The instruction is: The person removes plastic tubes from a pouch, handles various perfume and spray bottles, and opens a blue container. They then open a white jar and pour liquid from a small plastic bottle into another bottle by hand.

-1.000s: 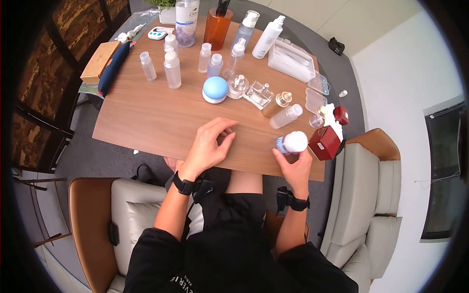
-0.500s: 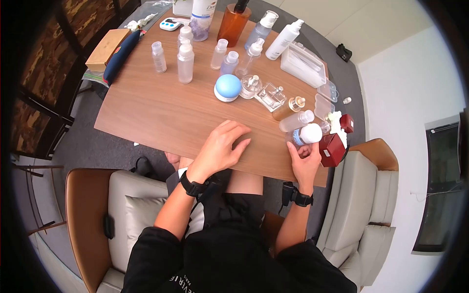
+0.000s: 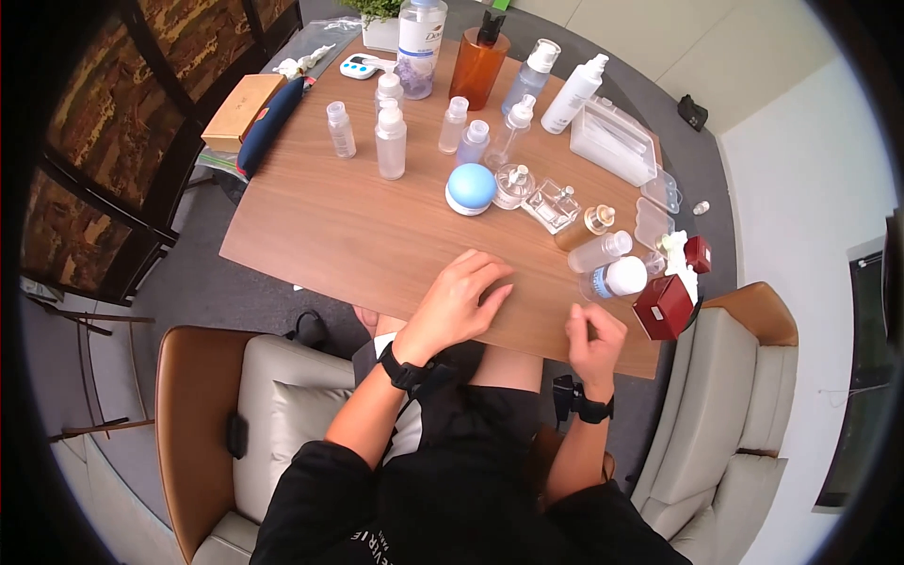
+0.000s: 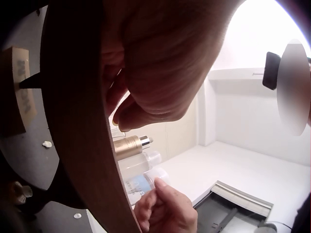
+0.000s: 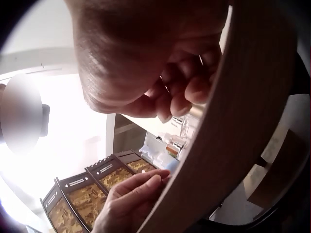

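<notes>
My left hand point(image 3: 461, 299) rests at the near part of the wooden table, fingers loosely bent and holding nothing. Over the table's near right edge is my right hand point(image 3: 595, 348), its fingers loosely curled and without anything in them. Just beyond it stands a small clear bottle with a wide white cap point(image 3: 625, 276) and a blue label. A frosted bottle point(image 3: 599, 252) is right behind that one, followed by a gold dropper-style bottle point(image 3: 589, 229). Two glass perfume bottles point(image 3: 551, 206) and a blue-lidded jar point(image 3: 471, 188) continue the curved row leftward.
Pump and travel bottles point(image 3: 391, 146) stand farther back, near a Dove bottle point(image 3: 420, 47) and an amber bottle point(image 3: 480, 71). At the right are a dark red box point(image 3: 663, 308) and a clear plastic case point(image 3: 612, 146). A cardboard box point(image 3: 243, 111) lies at the left.
My right hand set the white-capped bottle beside the frosted bottle, let go of it and drew back toward my body. My left hand has stayed nearly still on the table.
</notes>
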Demonstrator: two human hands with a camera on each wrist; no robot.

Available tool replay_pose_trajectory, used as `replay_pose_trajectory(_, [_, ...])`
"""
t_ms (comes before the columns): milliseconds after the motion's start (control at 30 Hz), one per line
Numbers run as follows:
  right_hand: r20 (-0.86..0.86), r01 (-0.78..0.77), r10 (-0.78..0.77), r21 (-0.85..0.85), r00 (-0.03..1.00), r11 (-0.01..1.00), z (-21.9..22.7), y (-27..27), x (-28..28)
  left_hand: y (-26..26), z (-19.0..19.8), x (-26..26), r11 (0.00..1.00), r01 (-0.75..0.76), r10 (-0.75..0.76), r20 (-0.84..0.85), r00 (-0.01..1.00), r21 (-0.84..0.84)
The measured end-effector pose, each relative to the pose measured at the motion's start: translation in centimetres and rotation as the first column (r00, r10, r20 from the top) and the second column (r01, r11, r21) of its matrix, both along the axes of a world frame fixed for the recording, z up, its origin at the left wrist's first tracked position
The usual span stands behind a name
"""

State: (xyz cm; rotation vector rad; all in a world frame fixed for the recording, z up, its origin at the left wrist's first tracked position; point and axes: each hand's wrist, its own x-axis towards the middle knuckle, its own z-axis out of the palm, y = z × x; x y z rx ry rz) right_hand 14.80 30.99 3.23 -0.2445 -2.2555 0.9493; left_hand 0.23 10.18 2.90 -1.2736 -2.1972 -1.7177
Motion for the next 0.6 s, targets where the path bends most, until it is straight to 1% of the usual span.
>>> replay_pose_trajectory(67, [0.158,-0.081,0.087,-0.049,0.984,0.996,1.2,-1.1,-1.1,0.1,0.3,0.0,1.0,-0.027,0.027,0.007,1.0,-0.013])
replay_pose_trajectory(100, [0.169,-0.085,0.096,-0.068,0.981,0.994,1.0,-1.1,-1.4,0.1,0.4,0.0,0.999,-0.03,0.03,-0.007,1.0,-0.016])
replay_pose_trajectory(167, [0.15,-0.079,0.094,-0.098,0.984,0.992,0.7,-1.0,-1.7,0.2,0.3,0.1,0.996,-0.041,0.03,0.134,0.991,0.075])
replay_pose_trajectory(200, [0.148,-0.068,0.086,-0.126,0.985,0.99,0.5,-0.9,-1.8,0.1,0.6,0.0,0.997,-0.041,0.032,0.126,0.992,0.07])
replay_pose_trajectory(233, [0.14,-0.067,0.085,-0.133,0.986,0.989,0.5,-0.8,-1.8,-0.1,1.2,-0.1,0.995,-0.088,0.079,0.136,0.988,0.057])
replay_pose_trajectory(267, [0.124,-0.067,0.089,-0.174,0.988,0.982,0.5,-0.8,-1.7,-0.1,1.5,-0.1,0.991,-0.13,0.122,0.147,0.982,0.043])
replay_pose_trajectory(300, [0.109,-0.067,0.092,-0.216,0.99,0.974,0.5,-0.8,-1.6,-0.2,1.6,-0.6,0.992,-0.123,0.117,0.141,0.983,0.036])
replay_pose_trajectory(367, [0.099,-0.07,0.092,-0.205,0.991,0.976,0.6,-0.9,-1.5,-0.7,2.1,-2.5,0.973,-0.231,0.23,-0.1,0.968,0.001])
replay_pose_trajectory(400, [0.092,-0.08,0.098,-0.186,0.991,0.979,0.7,-1.0,-1.5,-0.8,2.7,-3.6,0.961,-0.275,0.277,-0.13,0.952,0.029])
replay_pose_trajectory(433, [0.079,-0.082,0.099,-0.192,0.992,0.978,0.8,-1.0,-1.4,-1.2,3.3,-4.5,0.947,-0.321,0.32,-0.137,0.937,0.02])
replay_pose_trajectory(500, [0.118,-0.077,0.091,-0.117,0.989,0.99,0.7,-0.9,-1.5,-2.1,4.7,-6.5,0.912,-0.409,0.407,-0.189,0.894,0.032])
replay_pose_trajectory(533, [0.097,-0.085,0.098,-0.13,0.99,0.988,0.6,-0.9,-1.7,-2.6,5.2,-7.5,0.91,-0.413,0.409,-0.213,0.888,0.026])
replay_pose_trajectory(600, [0.076,-0.087,0.098,-0.137,0.992,0.987,0.2,-0.9,-1.5,-3.7,5.6,-9.0,0.815,-0.575,0.576,-0.224,0.786,0.076])
